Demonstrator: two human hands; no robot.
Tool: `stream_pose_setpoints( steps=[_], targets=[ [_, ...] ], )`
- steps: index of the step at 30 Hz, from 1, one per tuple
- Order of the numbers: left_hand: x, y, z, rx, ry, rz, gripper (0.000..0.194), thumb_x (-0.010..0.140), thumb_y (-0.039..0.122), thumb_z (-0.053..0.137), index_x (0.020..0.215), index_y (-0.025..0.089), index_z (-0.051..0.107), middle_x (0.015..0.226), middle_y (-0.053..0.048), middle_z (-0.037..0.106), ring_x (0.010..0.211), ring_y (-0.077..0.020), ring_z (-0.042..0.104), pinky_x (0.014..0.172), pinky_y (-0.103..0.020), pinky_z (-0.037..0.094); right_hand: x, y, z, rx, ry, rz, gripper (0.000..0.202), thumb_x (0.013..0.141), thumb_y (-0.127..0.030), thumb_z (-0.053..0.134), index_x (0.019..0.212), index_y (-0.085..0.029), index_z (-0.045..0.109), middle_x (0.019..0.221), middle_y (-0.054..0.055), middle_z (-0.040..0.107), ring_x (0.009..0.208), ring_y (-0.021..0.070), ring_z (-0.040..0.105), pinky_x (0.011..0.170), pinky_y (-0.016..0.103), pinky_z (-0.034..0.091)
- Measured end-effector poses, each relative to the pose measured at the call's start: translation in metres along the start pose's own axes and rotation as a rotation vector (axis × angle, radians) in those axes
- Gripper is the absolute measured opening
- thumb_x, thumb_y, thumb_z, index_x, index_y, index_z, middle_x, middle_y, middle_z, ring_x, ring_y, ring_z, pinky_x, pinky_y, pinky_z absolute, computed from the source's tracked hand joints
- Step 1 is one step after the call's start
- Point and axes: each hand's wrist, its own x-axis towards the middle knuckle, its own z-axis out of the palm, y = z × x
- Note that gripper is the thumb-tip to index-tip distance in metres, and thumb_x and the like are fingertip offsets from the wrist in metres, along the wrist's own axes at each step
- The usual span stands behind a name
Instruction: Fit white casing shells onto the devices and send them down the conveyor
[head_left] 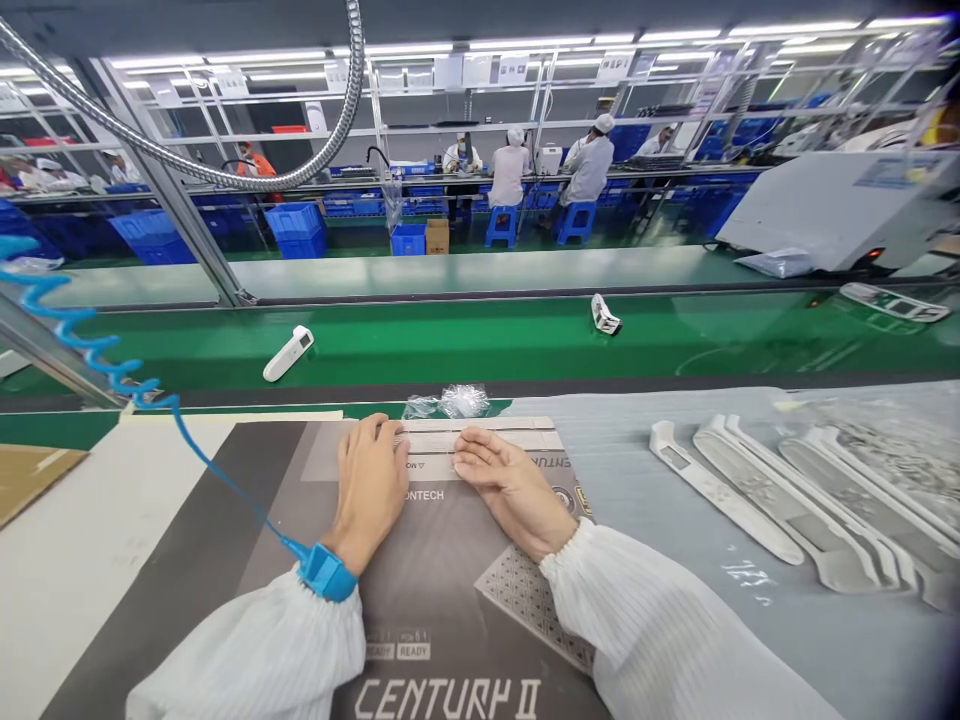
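Note:
A dark printed cardboard sheet (420, 580) lies on the bench, marked "CENTURY II". My left hand (373, 485), with a blue wrist strap (328, 573), rests on its far part, fingers bent and partly hidden behind the hand. To its right, my right hand (506, 480) lies on its side near the far edge, thumb and fingertips together. Whatever is between those fingertips is too small to make out. Crumpled clear plastic (463, 401) sits just beyond the sheet.
White curved housings (727, 490) lie at the right beside clear bags (885, 440). A green conveyor (450, 345) crosses ahead, carrying a white thermometer-like device (289, 353) and a white part (604, 315). A coiled blue cord (97, 345) hangs left. People sit farther back.

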Motion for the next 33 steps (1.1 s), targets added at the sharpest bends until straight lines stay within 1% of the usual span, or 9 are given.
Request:
stream_pose_setpoints(
  steps=[8,15,23,33],
  targets=[
    [-0.0002,0.0008,-0.0011,-0.007,-0.006,-0.008,0.029,0.094,0.022,0.042,0.115,0.015,0.061,0.129,-0.015,0.057,0.12,-0.0306,0.052,0.103,-0.05,0.037,0.0005,0.0007,-0.0011,-0.007,-0.008,-0.001,0.047,0.05,-0.001,0.085,0.09,-0.017,0.068,0.09,0.0,0.067,0.081,0.0096,0.062,0.084,0.022,0.049],
    [-0.0006,0.0015,-0.0025,-0.003,-0.004,0.0,0.029,0.095,0.023,0.041,0.114,0.016,0.061,0.129,-0.015,0.057,0.121,-0.0308,0.052,0.103,-0.05,0.037,0.0003,0.0019,-0.0028,-0.01,-0.017,-0.01,0.043,0.054,-0.003,0.084,0.092,-0.018,0.068,0.092,0.0,0.068,0.084,0.0097,0.063,0.085,0.022,0.05],
    [-0.0009,0.0017,-0.0028,-0.004,0.002,0.015,0.027,0.095,0.022,0.041,0.113,0.017,0.06,0.126,-0.014,0.057,0.118,-0.0295,0.053,0.101,-0.049,0.039,0.0009,0.0014,-0.0023,-0.009,-0.007,-0.006,0.043,0.054,-0.002,0.084,0.091,-0.018,0.069,0.092,0.0,0.068,0.086,0.0099,0.063,0.086,0.021,0.05],
    [-0.0002,0.0024,-0.0027,0.005,-0.023,-0.007,0.026,0.096,0.022,0.044,0.116,0.015,0.059,0.127,-0.013,0.057,0.118,-0.0289,0.052,0.102,-0.047,0.038,0.0015,0.0018,-0.0048,-0.017,-0.019,0.008,0.045,0.052,-0.003,0.086,0.091,-0.018,0.069,0.091,-0.001,0.068,0.087,0.0093,0.063,0.086,0.019,0.05]
  ],
)
